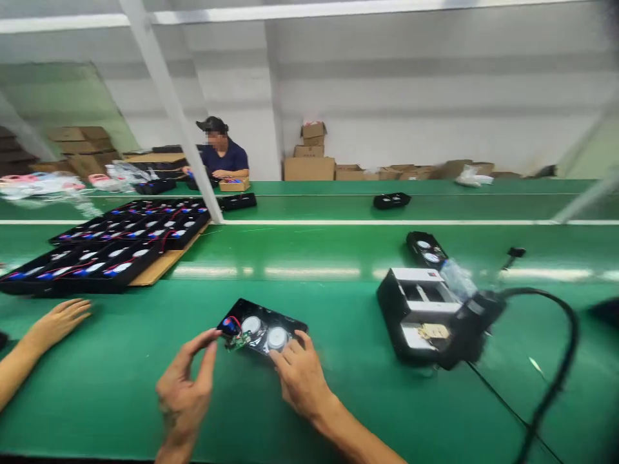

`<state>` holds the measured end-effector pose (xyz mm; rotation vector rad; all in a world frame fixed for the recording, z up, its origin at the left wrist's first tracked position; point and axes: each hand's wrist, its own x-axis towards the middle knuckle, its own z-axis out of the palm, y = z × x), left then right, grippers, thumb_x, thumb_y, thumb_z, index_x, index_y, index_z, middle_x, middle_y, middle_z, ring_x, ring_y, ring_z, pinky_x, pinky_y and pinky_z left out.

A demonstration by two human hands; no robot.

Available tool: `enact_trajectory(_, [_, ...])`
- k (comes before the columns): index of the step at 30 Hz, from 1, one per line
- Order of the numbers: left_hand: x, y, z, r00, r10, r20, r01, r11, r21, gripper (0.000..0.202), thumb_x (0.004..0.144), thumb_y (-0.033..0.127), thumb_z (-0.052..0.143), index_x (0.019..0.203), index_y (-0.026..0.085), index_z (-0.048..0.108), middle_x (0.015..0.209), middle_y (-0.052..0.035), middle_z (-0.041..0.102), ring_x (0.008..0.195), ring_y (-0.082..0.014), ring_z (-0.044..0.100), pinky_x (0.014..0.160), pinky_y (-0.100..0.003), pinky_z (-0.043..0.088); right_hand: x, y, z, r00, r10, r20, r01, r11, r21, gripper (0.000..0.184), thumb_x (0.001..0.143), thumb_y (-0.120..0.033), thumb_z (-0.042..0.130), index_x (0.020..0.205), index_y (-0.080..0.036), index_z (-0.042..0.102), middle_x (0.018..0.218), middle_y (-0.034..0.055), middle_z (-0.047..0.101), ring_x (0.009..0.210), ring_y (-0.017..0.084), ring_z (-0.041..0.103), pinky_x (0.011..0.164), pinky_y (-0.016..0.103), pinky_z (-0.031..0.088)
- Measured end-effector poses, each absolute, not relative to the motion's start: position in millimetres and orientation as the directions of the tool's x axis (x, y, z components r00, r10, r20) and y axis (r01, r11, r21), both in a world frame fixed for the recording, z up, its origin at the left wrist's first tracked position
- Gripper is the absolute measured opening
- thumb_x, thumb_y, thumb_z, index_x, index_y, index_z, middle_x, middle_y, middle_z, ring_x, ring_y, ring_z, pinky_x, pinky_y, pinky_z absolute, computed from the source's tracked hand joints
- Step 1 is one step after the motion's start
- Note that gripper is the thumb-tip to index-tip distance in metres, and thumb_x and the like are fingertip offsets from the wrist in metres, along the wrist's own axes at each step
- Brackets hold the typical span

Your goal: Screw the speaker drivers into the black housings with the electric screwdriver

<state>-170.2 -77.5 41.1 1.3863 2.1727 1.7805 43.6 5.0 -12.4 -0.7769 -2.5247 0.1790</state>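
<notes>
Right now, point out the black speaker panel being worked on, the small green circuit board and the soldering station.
black speaker panel [271,325]: head view, on its dark face between the two round speakers.
green circuit board [236,340]: head view, on the board's middle.
soldering station [425,316]: head view, on its black and white housing.
</notes>
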Motion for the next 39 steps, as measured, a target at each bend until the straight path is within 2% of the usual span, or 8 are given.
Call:
enact_trajectory(5, [-195.7,-56.3,-8.7,-0.204,0.885,0.418,0.768,-0.12,0.629,0.078,0.07,0.061,0.079,0.139,0.032,0.058,0.156,-0.0099,0.049,0.14,-0.0411,0.049,0.117,-0.065,0.038,127.3,28.2,5.9,-0.709,0.619,0.339,0.57,0.785,-0.243,0.036,0.082,-0.011,0.062,0.114,-0.027,0.069,0.09,0.0014,0.072,0.093,0.019,0.062,0.119,0.047,0.027])
enact_trajectory(10, [-132.1,-29.0,-36.9,0.132,0.971,0.197,0.622,-0.236,0.747,0.081,0.069,0.044,0.086,0.143,0.034,0.055,0.162,-0.0099,0.039,0.146,-0.041,0.043,0.116,-0.064,0.041,214.0,14.7,20.7,-0.623,0.726,0.289,0.66,0.687,-0.302,0.033,0.083,-0.007,0.065,0.108,-0.027,0.071,0.092,0.0003,0.073,0.093,0.017,0.066,0.115,0.046,0.034])
enact_trajectory(15, [-76.5,-14.7,-26.6,0.158,0.973,0.169,0.516,-0.227,0.826,0.066,0.073,0.028,0.082,0.135,0.033,0.063,0.158,-0.0086,0.04,0.145,-0.0365,0.045,0.116,-0.057,0.045,224.2,-9.1,23.6,-0.489,0.776,0.399,0.696,0.623,-0.359,0.043,0.084,-0.026,0.079,0.124,-0.024,0.063,0.118,0.0076,0.074,0.121,0.026,0.063,0.114,0.055,0.037])
enact_trajectory(20, [-78.4,-16.9,-16.8,0.2,0.971,0.132,0.507,-0.218,0.834,0.072,0.072,0.027,0.085,0.138,0.036,0.06,0.162,-0.007,0.035,0.148,-0.0367,0.041,0.119,-0.057,0.041,192.2,-12.7,20.6,-0.466,0.685,0.559,0.646,0.696,-0.314,0.024,0.091,-0.029,0.074,0.114,-0.025,0.069,0.111,0.0052,0.078,0.13,0.031,0.061,0.118,0.061,0.03])
enact_trajectory(23, [-79.3,-24.1,-10.9,0.195,0.973,0.123,0.527,-0.21,0.824,0.08,0.073,0.028,0.085,0.145,0.038,0.053,0.167,-0.0072,0.028,0.15,-0.0379,0.038,0.119,-0.058,0.04,172.3,-6.5,20.4,-0.46,0.594,0.66,0.493,0.789,-0.366,0.013,0.095,-0.019,0.068,0.106,-0.023,0.07,0.101,0.0019,0.08,0.113,0.024,0.071,0.111,0.049,0.044])
enact_trajectory(26, [-77.4,-29.5,-2.7,0.149,0.974,0.17,0.571,-0.225,0.789,0.087,0.077,0.032,0.084,0.153,0.04,0.042,0.169,-0.0077,0.025,0.15,-0.037,0.038,0.12,-0.059,0.038,164.8,5.0,26.8,-0.332,0.647,0.687,0.428,0.752,-0.501,0.01,0.097,-0.026,0.067,0.103,-0.02,0.071,0.09,0.0036,0.079,0.082,0.017,0.073,0.08,0.032,0.056])
enact_trajectory(33, [-68.9,-26.7,16.7,0.302,0.917,0.262,0.577,-0.395,0.715,0.076,0.081,0.032,0.08,0.15,0.03,0.049,0.128,-0.0076,0.068,0.141,-0.0346,0.046,0.125,-0.064,0.024,179.4,17.0,61.5,-0.805,0.567,0.172,0.561,0.823,-0.088,0.032,0.091,-0.001,0.048,0.089,-0.02,0.073,0.083,0.0052,0.071,0.075,0.019,0.061,0.068,0.032,0.043])
enact_trajectory(39, [-50.2,-22.6,18.9,0.405,0.89,0.207,0.593,-0.429,0.682,0.071,0.081,0.013,0.073,0.147,0.031,0.054,0.109,-0.008,0.072,0.107,-0.0308,0.059,0.103,-0.052,0.045,172.9,20.1,63.0,-0.821,0.569,-0.051,0.571,0.812,-0.119,0.03,0.082,-0.001,0.05,0.087,-0.02,0.073,0.084,0.0065,0.07,0.068,0.018,0.057,0.062,0.033,0.035])
